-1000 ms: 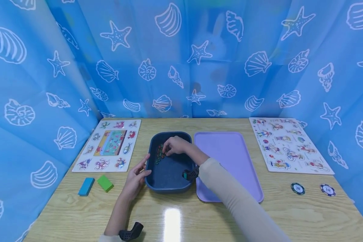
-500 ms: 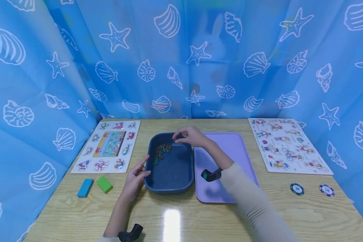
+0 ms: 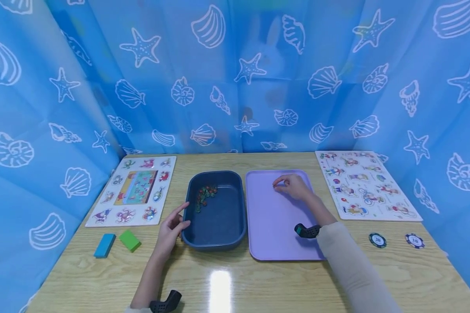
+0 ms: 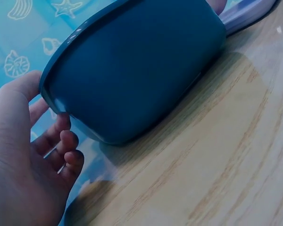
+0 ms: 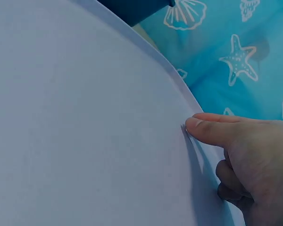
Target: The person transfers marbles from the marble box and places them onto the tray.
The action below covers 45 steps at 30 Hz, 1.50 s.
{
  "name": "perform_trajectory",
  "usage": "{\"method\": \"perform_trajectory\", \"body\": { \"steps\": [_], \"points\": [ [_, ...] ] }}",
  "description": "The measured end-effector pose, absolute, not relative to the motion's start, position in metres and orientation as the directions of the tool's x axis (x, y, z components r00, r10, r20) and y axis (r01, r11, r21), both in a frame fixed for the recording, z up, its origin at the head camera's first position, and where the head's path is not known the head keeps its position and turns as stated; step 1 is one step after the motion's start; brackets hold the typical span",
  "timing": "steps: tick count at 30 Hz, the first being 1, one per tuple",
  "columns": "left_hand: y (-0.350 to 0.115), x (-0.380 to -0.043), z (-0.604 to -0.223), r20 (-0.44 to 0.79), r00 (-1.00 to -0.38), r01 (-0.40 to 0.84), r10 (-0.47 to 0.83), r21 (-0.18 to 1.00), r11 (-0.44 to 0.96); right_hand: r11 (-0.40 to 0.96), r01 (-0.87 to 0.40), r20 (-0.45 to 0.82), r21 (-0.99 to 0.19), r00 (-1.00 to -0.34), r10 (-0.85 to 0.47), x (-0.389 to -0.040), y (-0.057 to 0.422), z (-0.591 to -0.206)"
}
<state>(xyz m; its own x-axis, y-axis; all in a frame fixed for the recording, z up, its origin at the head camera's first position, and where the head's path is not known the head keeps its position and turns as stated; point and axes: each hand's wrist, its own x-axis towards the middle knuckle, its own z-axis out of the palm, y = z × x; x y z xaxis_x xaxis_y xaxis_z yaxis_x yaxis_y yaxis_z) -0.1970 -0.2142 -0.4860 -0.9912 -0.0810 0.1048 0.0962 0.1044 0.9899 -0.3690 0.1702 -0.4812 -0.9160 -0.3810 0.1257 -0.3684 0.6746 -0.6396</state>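
Observation:
The dark blue bin (image 3: 215, 245) stands on the table with a cluster of small red and green beads (image 3: 202, 198) along its left inner side. My left hand (image 3: 171, 228) grips the bin's left wall, thumb at the rim and the other fingers on the outside, as the left wrist view shows. Low over the far part of the purple tray (image 3: 274, 234), my right hand (image 3: 293, 187) pinches thumb and index finger together. A tiny reddish bead shows at those fingertips in the head view; the right wrist view hides it. The right hand's other fingers are curled.
Left of the bin lie a sea-animal puzzle board (image 3: 117, 219), a blue block (image 3: 105, 245) and a green block (image 3: 130, 240). At right are another puzzle board (image 3: 360, 178) and two poker chips, one marked 20 (image 3: 377, 240), one marked 10 (image 3: 414, 241). A shell-print curtain (image 3: 235, 108) stands behind.
My right hand has lifted out of the bin with a tiny bead and moved right, over the tray. The left hand keeps its grip on the bin.

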Motion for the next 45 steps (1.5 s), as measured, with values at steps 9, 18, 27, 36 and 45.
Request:
{"method": "perform_trajectory", "body": {
  "steps": [9, 18, 27, 36, 45],
  "points": [
    [-0.215, -0.197, -0.488, 0.104, -0.991, 0.095, -0.082, 0.99, 0.106, 0.663, -0.362, 0.147, -0.655, -0.922, -0.358, -0.365, 0.172, -0.481],
    [-0.21, -0.19, -0.473, 0.054, -0.998, 0.051, -0.039, 0.996, 0.071, 0.57, -0.508, 0.217, -0.645, -0.838, -0.501, -0.357, 0.099, -0.43],
    [-0.207, -0.185, -0.465, 0.057, -0.998, 0.054, -0.024, 0.994, 0.095, 0.447, -0.666, 0.157, -0.597, -0.643, -0.75, -0.33, -0.005, -0.404],
    [-0.208, -0.185, -0.465, 0.075, -0.997, 0.074, -0.011, 0.991, 0.109, 0.484, -0.687, -0.017, -0.542, -0.566, -0.824, -0.327, -0.046, -0.428],
    [-0.209, -0.185, -0.467, 0.063, -0.998, 0.06, -0.018, 0.99, 0.13, 0.524, -0.697, -0.084, -0.489, -0.56, -0.824, -0.328, -0.054, -0.442]
  ]
}}
